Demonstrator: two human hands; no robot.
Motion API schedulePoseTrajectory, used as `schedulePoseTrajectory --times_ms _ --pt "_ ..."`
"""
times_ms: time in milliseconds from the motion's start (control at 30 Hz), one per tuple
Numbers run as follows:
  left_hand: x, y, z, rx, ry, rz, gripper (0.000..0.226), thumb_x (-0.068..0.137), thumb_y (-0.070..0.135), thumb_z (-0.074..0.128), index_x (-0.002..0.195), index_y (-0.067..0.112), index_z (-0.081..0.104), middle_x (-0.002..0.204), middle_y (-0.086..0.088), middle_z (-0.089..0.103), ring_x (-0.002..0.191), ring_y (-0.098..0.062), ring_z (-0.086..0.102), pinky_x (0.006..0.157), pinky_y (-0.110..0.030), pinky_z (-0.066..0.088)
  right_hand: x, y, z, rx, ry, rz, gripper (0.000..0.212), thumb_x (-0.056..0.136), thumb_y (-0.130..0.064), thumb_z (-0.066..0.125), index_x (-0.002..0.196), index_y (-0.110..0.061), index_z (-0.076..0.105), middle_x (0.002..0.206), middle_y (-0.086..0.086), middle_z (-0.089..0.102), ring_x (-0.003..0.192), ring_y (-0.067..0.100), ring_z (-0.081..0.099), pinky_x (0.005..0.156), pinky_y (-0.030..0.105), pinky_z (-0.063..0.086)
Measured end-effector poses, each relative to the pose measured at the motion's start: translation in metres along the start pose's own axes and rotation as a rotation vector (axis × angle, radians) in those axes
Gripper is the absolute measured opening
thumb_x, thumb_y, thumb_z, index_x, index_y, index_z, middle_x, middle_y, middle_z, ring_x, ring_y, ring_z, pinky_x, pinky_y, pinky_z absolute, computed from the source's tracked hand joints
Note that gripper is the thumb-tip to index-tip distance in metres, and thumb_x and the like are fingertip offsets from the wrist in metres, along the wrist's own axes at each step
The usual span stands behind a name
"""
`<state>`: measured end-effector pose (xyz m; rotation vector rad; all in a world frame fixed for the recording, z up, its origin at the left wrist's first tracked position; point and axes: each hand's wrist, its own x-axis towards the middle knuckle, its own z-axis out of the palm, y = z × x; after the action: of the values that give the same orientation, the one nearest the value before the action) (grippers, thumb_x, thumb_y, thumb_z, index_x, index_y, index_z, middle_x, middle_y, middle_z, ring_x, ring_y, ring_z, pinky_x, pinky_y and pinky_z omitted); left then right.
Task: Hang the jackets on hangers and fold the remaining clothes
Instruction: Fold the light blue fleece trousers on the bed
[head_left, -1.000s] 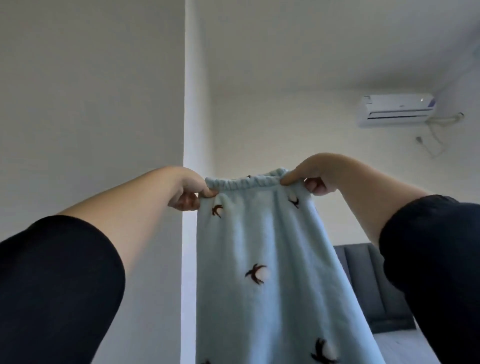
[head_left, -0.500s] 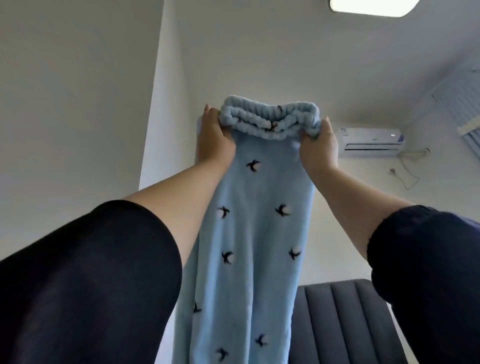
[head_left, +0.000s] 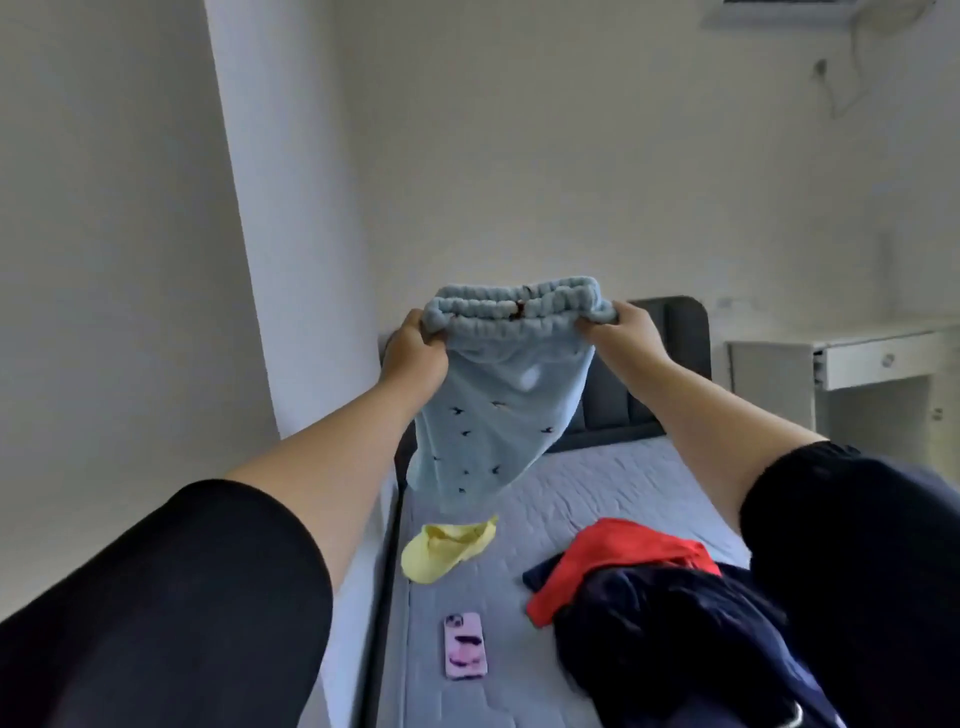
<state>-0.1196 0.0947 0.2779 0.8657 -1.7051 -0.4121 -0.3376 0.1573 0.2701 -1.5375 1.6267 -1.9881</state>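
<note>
Head cam: left hand (head_left: 415, 356) and right hand (head_left: 623, 332) are apart, each gripping one end of the elastic waistband of the pale blue fleece trousers with small dark prints (head_left: 498, 415). Fingers are curled into the gathered band and the fabric is taut between them.

Position: trousers are in the air over the grey-blue quilted mattress (head_left: 597, 488), toward its headboard end and left edge. The hem end hangs clear of the mattress, just above the crumpled yellow garment (head_left: 447, 545).

Progress, my read: early.
- Trousers are opened out, no fold made yet.
- Yellow garment lies loose on the mattress, unfolded.
- Red garment (head_left: 613, 556) is heaped on the dark navy garment (head_left: 670, 639) at the mattress's right side, near me. Can't tell which of them is a jacket.
- No hanger and no folded stack in view.
- Pink-cased phone (head_left: 466, 646) is on the mattress near its left edge. Not part of the job.

Orientation: waistband is on top, roughly level and running left-right. Long axis runs from the waistband down toward the mattress. The lower part narrows and drifts slightly left, with the legs together.
</note>
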Motion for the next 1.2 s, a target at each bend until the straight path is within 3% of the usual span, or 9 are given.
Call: schedulePoseTrajectory --times_ms 200,400,500,633,767,833,933,1067,1200 --pt "-0.191 -0.114 0.043 -0.007 -0.201 -0.282 0.017 0.096 0.019 0.050 0.112 0.021 0.054 0.102 0.006 0.057 0.095 -0.014 0.052 0.080 -0.023 0.038 -0.160 0.144 -0.009 0.026 -0.195 0.322 0.017 0.078 0.000 0.063 0.092 0.009 0.061 0.081 0.008 0.055 0.079 0.016 0.051 0.071 0.030 0.044" --pt "-0.373 -0.210 0.057 0.159 -0.547 -0.640 0.031 0.092 0.013 0.056 0.123 0.016 0.054 0.121 -0.005 0.055 0.113 -0.023 0.051 0.090 -0.024 0.039 -0.328 0.245 -0.032 -0.092 -0.615 0.538 0.026 0.078 0.007 0.068 0.103 -0.003 0.067 0.092 0.005 0.063 0.088 0.013 0.055 0.077 0.021 0.047" --pt "-0.421 -0.230 0.053 0.467 -0.778 -0.481 0.033 0.082 0.018 0.056 0.114 0.021 0.061 0.142 0.001 0.044 0.127 -0.026 0.036 0.106 -0.033 0.032 -0.372 0.269 -0.038 -0.232 -0.753 0.593 0.055 0.076 -0.001 0.074 0.128 -0.011 0.059 0.121 -0.005 0.055 0.113 0.008 0.050 0.097 0.022 0.040" --pt "-0.444 -0.235 0.053 0.450 -0.944 -0.435 0.009 0.076 0.019 0.059 0.081 0.025 0.064 0.150 -0.004 0.036 0.139 -0.023 0.026 0.109 -0.032 0.026 -0.392 0.284 -0.039 -0.279 -0.788 0.635 0.039 0.074 -0.004 0.077 0.112 -0.007 0.069 0.129 0.003 0.060 0.111 0.011 0.058 0.077 0.013 0.043" --pt "-0.462 -0.250 0.053 0.497 -1.028 -0.409 0.026 0.076 0.013 0.059 0.061 0.022 0.039 0.107 -0.009 0.062 0.108 -0.030 0.051 0.075 -0.029 0.040 -0.408 0.295 -0.039 -0.682 -1.041 0.423 0.032 0.078 -0.028 0.077 0.104 -0.013 0.067 0.131 0.001 0.059 0.115 0.025 0.054 0.097 0.028 0.037" --pt "-0.462 -0.250 0.057 0.526 -1.088 -0.449 0.027 0.074 0.014 0.057 0.060 0.019 0.035 0.069 0.000 0.049 0.077 -0.024 0.049 0.053 -0.027 0.028 -0.412 0.300 -0.038 -0.805 -1.135 0.366 0.029 0.079 -0.033 0.074 0.096 -0.012 0.065 0.099 0.001 0.067 0.098 0.026 0.056 0.096 0.034 0.038" --pt "-0.446 -0.250 0.057 0.429 -1.240 -0.692 0.031 0.077 0.013 0.063 0.056 0.021 0.042 0.061 0.004 0.043 0.062 -0.015 0.042 0.051 -0.027 0.029 -0.398 0.299 -0.034 -0.754 -1.196 0.526 0.026 0.076 -0.032 0.076 0.086 -0.010 0.068 0.073 -0.005 0.058 0.074 0.015 0.054 0.068 0.028 0.041" --pt "-0.434 -0.255 0.041 -0.072 -1.436 -1.146 0.019 0.066 0.008 0.065 0.085 0.007 0.066 0.083 -0.012 0.061 0.084 -0.027 0.055 0.073 -0.029 0.043 -0.374 0.293 -0.021 -0.526 -1.594 0.781 0.009 0.078 -0.027 0.077 0.085 -0.024 0.075 0.085 -0.012 0.072 0.083 0.002 0.062 0.085 0.021 0.044" --pt "-0.411 -0.266 0.036 -0.229 -1.311 -1.048 0.016 0.072 0.009 0.066 0.089 0.007 0.068 0.095 -0.016 0.066 0.092 -0.031 0.059 0.081 -0.034 0.046 -0.350 0.289 -0.010 -0.495 -1.620 0.726 0.012 0.080 -0.021 0.075 0.079 -0.032 0.072 0.084 -0.016 0.072 0.083 -0.001 0.065 0.080 0.015 0.045"
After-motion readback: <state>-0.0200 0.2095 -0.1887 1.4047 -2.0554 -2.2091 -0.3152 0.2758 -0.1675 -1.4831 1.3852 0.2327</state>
